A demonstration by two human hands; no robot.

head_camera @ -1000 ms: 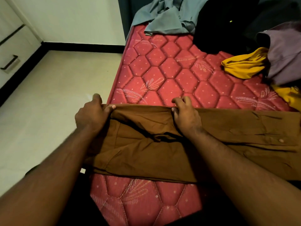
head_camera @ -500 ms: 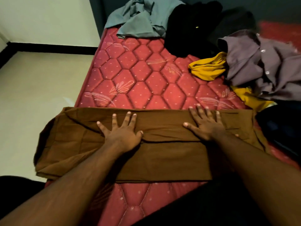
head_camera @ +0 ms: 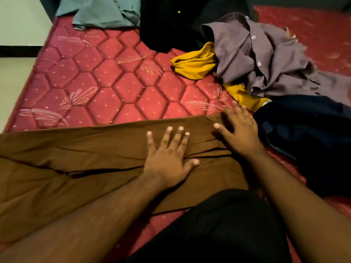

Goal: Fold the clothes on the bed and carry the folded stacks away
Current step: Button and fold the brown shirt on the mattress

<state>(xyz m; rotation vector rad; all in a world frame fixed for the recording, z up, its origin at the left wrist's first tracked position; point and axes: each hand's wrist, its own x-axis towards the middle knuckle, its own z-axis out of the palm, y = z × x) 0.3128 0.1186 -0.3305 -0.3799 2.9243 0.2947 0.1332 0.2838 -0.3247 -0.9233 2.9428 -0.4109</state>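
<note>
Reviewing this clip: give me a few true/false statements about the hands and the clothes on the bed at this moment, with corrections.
1. The left hand lies flat, fingers spread, on the brown garment. True.
2. The right hand grips the yellow garment. False: it rests open at the brown garment's right end.
3. The purple shirt is neatly folded. False: it lies crumpled, partly over the yellow garment.
4. A grey-green garment lies at the far edge of the red mattress. True.
5. The brown garment hangs from both hands. False: it lies on the mattress.
</note>
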